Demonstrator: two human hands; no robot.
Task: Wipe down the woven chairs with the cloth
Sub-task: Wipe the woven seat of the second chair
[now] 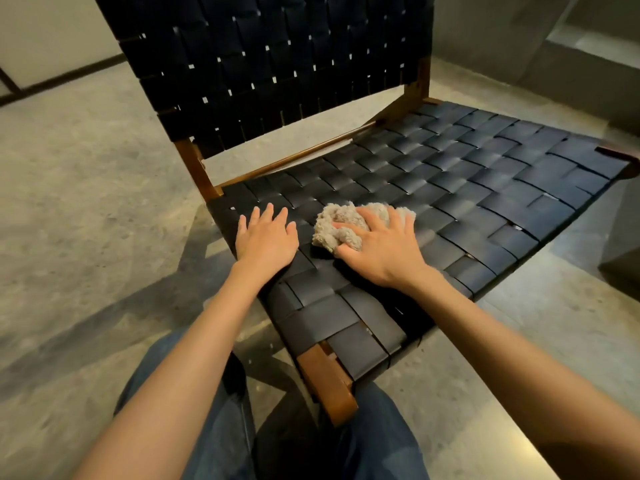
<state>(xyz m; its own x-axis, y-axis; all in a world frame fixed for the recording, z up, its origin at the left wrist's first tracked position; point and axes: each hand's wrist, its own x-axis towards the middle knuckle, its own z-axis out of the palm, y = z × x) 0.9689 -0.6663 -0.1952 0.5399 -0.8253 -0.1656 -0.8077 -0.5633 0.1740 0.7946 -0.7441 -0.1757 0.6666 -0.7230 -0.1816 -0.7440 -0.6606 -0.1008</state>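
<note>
The right hand (384, 244) pressed the bunched beige cloth (341, 225) onto the woven seat (485, 188), fingers curled over it. The left hand (266, 237) lay flat, fingers spread, bracing. Strokes should follow the straps, under even pressure.

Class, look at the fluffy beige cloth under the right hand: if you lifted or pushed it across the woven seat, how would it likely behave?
The cloth is bunched into soft folds, so it would probably droop if lifted. Its fuzzy pile suggests it is light and may drag on the woven seat rather than slide freely. With the right hand pressing it flat, it looks unlikely to roll.
</note>
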